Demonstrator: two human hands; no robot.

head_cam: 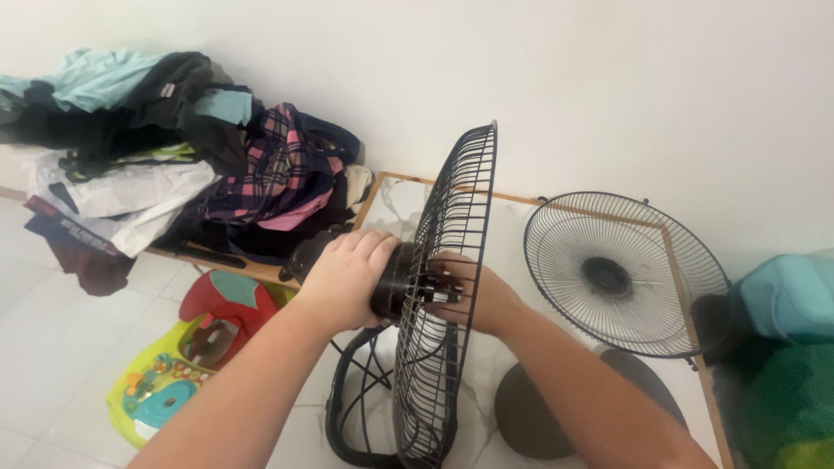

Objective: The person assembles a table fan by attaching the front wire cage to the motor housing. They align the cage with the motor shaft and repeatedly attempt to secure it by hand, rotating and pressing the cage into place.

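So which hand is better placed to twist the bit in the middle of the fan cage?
Probably the right hand: its fingers already reach through the black rear fan guard at the hub. The left hand is wrapped around the black motor housing behind, so it looks better placed for steadying.

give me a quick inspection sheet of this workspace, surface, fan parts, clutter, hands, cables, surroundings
surface: white marbled table top with a wooden edge, set against the wall.
job's things: black rear grille stands upright on the black motor housing; the second grille leans on the wall; round base lies flat.
clutter: heap of clothes; colourful toy on the floor.
grippers: left hand grips the motor housing; right hand reaches through the grille at the hub.
cables: nothing seen.
surroundings: white wall, white tiled floor, teal container.
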